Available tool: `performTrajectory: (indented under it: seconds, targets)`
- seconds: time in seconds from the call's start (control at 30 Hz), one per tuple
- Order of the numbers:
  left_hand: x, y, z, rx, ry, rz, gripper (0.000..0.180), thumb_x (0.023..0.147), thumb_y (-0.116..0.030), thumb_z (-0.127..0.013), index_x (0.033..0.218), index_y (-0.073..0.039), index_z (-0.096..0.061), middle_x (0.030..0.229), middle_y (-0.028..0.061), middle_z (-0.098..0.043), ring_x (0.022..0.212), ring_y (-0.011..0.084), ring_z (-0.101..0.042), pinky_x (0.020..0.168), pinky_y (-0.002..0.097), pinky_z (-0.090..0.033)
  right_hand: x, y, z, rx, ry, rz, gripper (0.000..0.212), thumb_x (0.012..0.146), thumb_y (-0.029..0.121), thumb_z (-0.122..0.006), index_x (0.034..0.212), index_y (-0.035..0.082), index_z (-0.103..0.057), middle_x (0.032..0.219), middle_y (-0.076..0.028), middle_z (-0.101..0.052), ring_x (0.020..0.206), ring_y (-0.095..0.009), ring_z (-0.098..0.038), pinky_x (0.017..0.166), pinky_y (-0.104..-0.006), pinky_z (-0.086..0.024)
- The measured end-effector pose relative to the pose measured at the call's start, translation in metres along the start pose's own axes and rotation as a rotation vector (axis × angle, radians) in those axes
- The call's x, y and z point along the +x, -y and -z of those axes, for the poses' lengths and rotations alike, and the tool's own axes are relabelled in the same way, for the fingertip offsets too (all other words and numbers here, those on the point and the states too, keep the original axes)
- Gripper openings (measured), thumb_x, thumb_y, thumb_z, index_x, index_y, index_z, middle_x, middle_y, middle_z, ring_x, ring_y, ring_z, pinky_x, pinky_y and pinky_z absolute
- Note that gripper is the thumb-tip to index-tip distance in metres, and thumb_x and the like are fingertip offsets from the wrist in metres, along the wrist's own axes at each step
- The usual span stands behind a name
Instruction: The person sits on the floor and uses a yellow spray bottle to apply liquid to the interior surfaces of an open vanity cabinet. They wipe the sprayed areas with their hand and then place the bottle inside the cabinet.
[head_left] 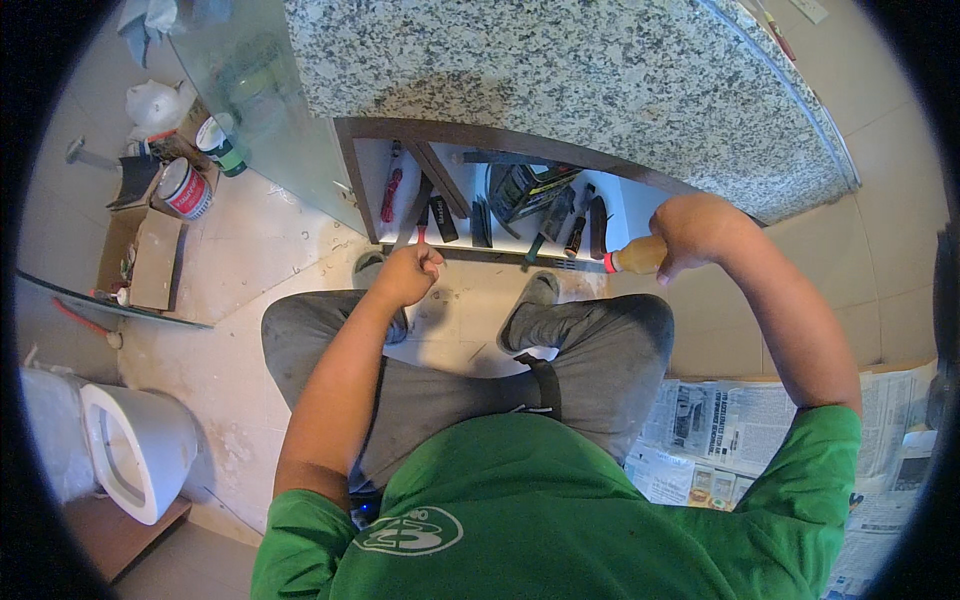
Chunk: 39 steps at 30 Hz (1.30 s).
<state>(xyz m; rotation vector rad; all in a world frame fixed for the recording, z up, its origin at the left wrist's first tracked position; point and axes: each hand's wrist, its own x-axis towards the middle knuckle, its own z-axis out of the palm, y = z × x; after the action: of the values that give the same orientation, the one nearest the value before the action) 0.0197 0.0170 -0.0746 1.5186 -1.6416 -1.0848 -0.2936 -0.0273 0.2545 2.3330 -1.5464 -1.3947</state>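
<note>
In my right hand (700, 235) is a small bottle (638, 256) of yellowish-brown stuff, lying nearly level with its red cap (609, 263) pointing left. It is at the right end of an open cabinet shelf (480, 249) under the counter. My left hand (408, 276) is curled in front of the shelf's left part. A slim red-and-black tool (422, 230) rises just beyond its fingers; whether they grip it I cannot tell. On the shelf are a black-handled tool (443, 218), a dark boxy package (528, 193), a green-handled tool (537, 247) and several other hand tools.
A speckled granite counter (560, 75) overhangs the shelf. At the left stand a glass panel (270, 130), a paint can (184, 188), a cardboard box (155, 258) and a white toilet (150, 450). Newspapers (780, 425) cover the floor at the right. My feet are below the shelf.
</note>
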Motion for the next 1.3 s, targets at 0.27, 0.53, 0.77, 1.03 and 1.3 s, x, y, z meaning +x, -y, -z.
performTrajectory:
  seconds: [0.27, 0.53, 0.77, 1.03, 1.3]
  targets:
    - [0.007, -0.014, 0.008, -0.383, 0.060, 0.284, 0.009, 0.092, -0.006, -0.065, 0.097, 0.002, -0.066, 0.074, 0.0073, -0.066, 0.062, 0.0132, -0.064, 0.054, 0.0291, -0.053, -0.010, -0.019, -0.003, 0.070, -0.087, 0.016, 0.042, 0.063, 0.033, -0.089, 0.097, 0.014, -0.075, 0.090, -0.012, -0.074, 0.089, -0.034, -0.070, 0.078, -0.0445, -0.055]
    - [0.002, -0.010, 0.008, 0.026, -0.082, 0.109, 0.017, 0.094, -0.016, -0.062, 0.096, 0.000, -0.070, 0.085, 0.0154, -0.071, 0.077, 0.0253, -0.069, 0.072, 0.0379, -0.053, -0.016, -0.038, -0.001, 0.215, -0.076, 0.063, 0.048, 0.064, 0.030, -0.089, 0.107, 0.014, -0.075, 0.096, -0.013, -0.075, 0.093, -0.034, -0.071, 0.082, -0.0437, -0.054]
    - [0.003, -0.006, 0.003, 0.062, -0.066, 0.078, 0.020, 0.094, -0.016, -0.060, 0.106, -0.004, -0.070, 0.091, 0.0187, -0.072, 0.088, 0.0318, -0.069, 0.081, 0.0405, -0.052, -0.020, -0.055, -0.021, 0.524, -0.095, 0.122, 0.045, 0.068, 0.020, -0.087, 0.111, 0.013, -0.075, 0.095, -0.011, -0.076, 0.089, -0.028, -0.071, 0.082, -0.0390, -0.053]
    - [-0.002, 0.003, 0.001, 0.123, 0.077, 0.072, 0.035, 0.090, -0.024, -0.068, 0.120, -0.006, -0.066, 0.096, 0.0188, -0.070, 0.090, 0.0317, -0.068, 0.082, 0.0402, -0.052, -0.002, -0.069, -0.076, 0.883, -0.202, 0.266, 0.046, 0.074, 0.020, -0.086, 0.115, 0.007, -0.071, 0.099, -0.008, -0.075, 0.091, -0.019, -0.068, 0.084, -0.0349, -0.051]
    - [-0.002, 0.006, -0.004, 0.282, 0.187, 0.089, 0.040, 0.089, -0.029, -0.069, 0.122, -0.006, -0.065, 0.098, 0.0203, -0.070, 0.093, 0.0357, -0.068, 0.084, 0.0408, -0.052, 0.070, 0.015, -0.174, 1.684, -0.506, 0.341, 0.052, 0.088, 0.026, -0.078, 0.131, 0.004, -0.058, 0.115, -0.003, -0.064, 0.109, -0.014, -0.057, 0.097, -0.0327, -0.045]
